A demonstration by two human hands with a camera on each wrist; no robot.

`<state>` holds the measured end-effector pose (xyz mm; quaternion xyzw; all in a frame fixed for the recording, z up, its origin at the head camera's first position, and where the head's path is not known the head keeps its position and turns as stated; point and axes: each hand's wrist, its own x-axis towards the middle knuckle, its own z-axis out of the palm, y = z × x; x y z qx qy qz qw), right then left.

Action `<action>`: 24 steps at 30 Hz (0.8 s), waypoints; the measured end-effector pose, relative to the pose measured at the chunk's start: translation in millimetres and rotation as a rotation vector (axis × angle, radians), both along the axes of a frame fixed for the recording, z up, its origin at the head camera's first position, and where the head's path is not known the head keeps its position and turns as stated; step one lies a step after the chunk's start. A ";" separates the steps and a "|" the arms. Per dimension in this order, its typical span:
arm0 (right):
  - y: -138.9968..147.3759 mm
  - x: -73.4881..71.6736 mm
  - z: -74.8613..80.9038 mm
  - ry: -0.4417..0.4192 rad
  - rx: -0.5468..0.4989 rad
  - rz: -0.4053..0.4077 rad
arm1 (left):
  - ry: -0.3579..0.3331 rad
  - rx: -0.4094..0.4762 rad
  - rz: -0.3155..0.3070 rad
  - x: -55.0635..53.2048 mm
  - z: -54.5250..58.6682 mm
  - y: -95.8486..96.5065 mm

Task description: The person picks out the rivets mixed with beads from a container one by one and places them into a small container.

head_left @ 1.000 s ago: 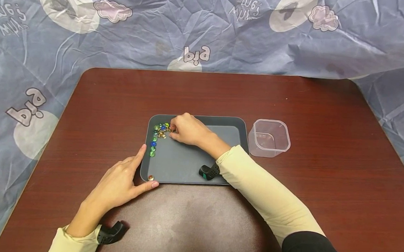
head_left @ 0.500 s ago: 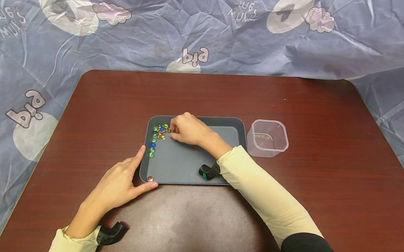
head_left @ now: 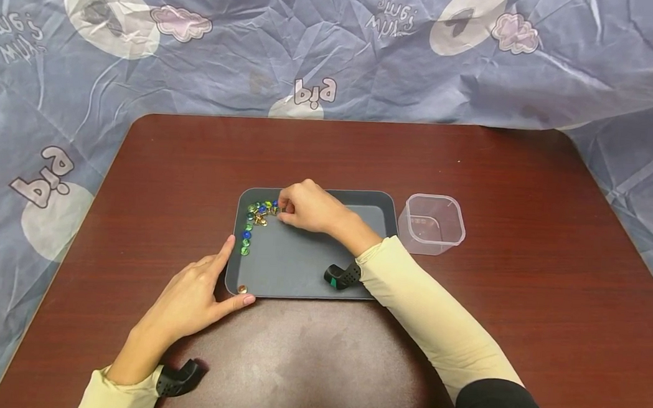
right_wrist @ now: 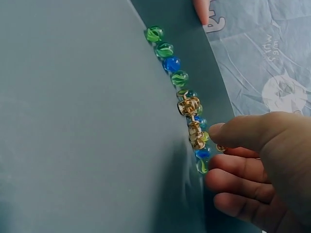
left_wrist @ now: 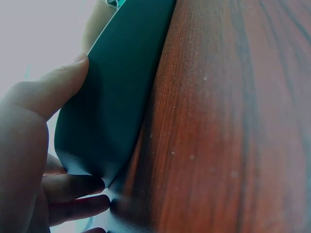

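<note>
In the head view a grey tray lies on the table. Glass marbles, green and blue, line its left side and run round the far left corner. Small shiny gold metal pieces are heaped among them. My right hand is over that corner, pinching a small gold piece between thumb and index finger; its exact kind is hidden. My left hand has its fingers spread along the tray's near left corner, thumb at the front rim. Near that thumb lies a small round gold-and-reddish piece.
A clear square plastic box stands just right of the tray. The reddish-brown wooden table extends around both. A blue-grey printed sheet hangs behind the table's far edge.
My right hand has shifted slightly right and away from the corner, uncovering a blue marble on the far side. The left hand stays still against the tray.
</note>
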<state>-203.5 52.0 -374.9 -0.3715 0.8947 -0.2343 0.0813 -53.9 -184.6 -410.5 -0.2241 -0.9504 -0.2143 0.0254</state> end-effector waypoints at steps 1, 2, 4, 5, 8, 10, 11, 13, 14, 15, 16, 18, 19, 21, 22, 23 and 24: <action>0.7 0.2 0.6 -0.001 -0.006 0.002 | 0.001 -0.001 0.000 -0.2 0.0 0.0; 1.4 0.4 0.9 -0.001 -0.012 0.004 | 0.002 -0.001 0.000 -0.3 -0.1 0.1; 2.7 0.3 1.0 -0.005 -0.024 0.009 | 0.002 -0.003 0.000 -0.4 0.0 0.1; 3.5 0.1 0.7 -0.006 -0.027 0.012 | 0.003 -0.003 0.000 -0.5 0.0 0.1; 5.7 -0.5 0.2 -0.013 -0.041 0.012 | 0.008 0.000 -0.004 -0.6 -0.1 -0.1; 7.3 -0.6 0.3 -0.013 -0.048 0.012 | 0.012 0.003 -0.007 -0.8 -0.3 -0.3; 8.1 -0.6 0.3 -0.014 -0.051 0.011 | 0.015 0.004 -0.010 -0.9 -0.4 -0.3; 9.7 -0.1 0.6 -0.014 -0.059 0.012 | 0.017 0.005 -0.012 -1.0 -0.6 -0.3; 10.5 0.1 0.8 -0.013 -0.064 0.013 | 0.019 0.005 -0.013 -1.0 -0.7 -0.3; 11.5 0.3 1.0 -0.011 -0.067 0.013 | 0.020 0.006 -0.014 -1.1 -0.8 -0.3; 12.4 0.6 1.3 -0.012 -0.071 0.013 | 0.020 0.006 -0.014 -1.1 -0.8 -0.3; 14.1 1.4 2.2 -0.012 -0.077 0.011 | 0.020 0.007 -0.013 -1.0 -0.8 -0.4; 15.0 1.9 2.8 -0.013 -0.080 0.010 | 0.020 0.008 -0.014 -1.0 -0.7 -0.4; 16.8 3.2 4.2 -0.013 -0.087 0.010 | 0.018 0.008 -0.013 -1.1 -0.7 -0.5; 17.6 4.1 4.9 -0.013 -0.090 0.011 | 0.017 0.007 -0.012 -1.0 -0.7 -0.6; 18.5 4.9 5.6 -0.011 -0.092 0.012 | 0.015 0.006 -0.010 -1.0 -0.7 -0.6; 19.4 5.8 6.5 -0.011 -0.096 0.013 | 0.012 0.005 -0.009 -1.0 -0.6 -0.5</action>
